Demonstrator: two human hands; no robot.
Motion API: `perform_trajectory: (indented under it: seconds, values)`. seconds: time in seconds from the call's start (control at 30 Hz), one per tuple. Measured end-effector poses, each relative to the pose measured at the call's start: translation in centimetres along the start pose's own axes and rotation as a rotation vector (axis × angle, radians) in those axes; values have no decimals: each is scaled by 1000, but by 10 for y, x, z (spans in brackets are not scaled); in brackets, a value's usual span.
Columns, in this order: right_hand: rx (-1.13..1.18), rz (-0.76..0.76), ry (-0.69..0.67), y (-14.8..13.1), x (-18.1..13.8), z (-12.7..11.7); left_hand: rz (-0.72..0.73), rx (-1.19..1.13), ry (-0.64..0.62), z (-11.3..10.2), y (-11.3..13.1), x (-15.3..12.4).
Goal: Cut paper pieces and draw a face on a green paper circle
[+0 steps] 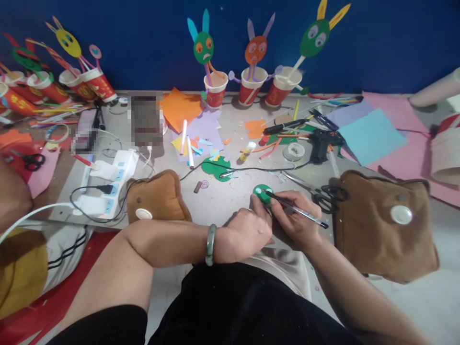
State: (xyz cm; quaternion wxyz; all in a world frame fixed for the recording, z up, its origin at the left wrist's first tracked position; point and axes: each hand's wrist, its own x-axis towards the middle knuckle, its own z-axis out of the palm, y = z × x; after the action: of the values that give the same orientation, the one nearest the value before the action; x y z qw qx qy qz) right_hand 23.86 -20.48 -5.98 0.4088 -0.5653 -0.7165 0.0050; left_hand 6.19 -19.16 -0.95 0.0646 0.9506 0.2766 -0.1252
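My right hand (pixel 296 218) is closed around a black pen (pixel 300 209) with a clear barrel, its tip over a green paper oval (pixel 265 197). Two pale spots sit on that oval, one on the left and one near the pen tip. My left hand (pixel 249 229) has a jade-like bangle (pixel 211 244) at its wrist; its fingers are curled and hold the oval's lower left edge against the table. Larger green paper rounds (pixel 212 166) lie to the left. Just right of the pen are scissors (pixel 325 195) with black handles.
Red paper cups (pixel 247 92) with paper bunny figures stand along the blue wall. A glue gun (pixel 321 146), tape roll (pixel 293 152) and glue stick (pixel 247 151) lie ahead. Brown cushions (pixel 386 235) flank my arms. A plugged power strip (pixel 117 184) sits left; another person's arm shows far left.
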Motion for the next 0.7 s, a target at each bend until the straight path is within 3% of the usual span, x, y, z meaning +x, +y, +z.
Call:
perform_trajectory:
  seconds: [0.33,0.7]
  values:
    - [4,116,-43,4,-6,-1,-2,15,0,3,1,1]
    - [12,129,-6,3,-5,0,-1,6,-8,3,1,1]
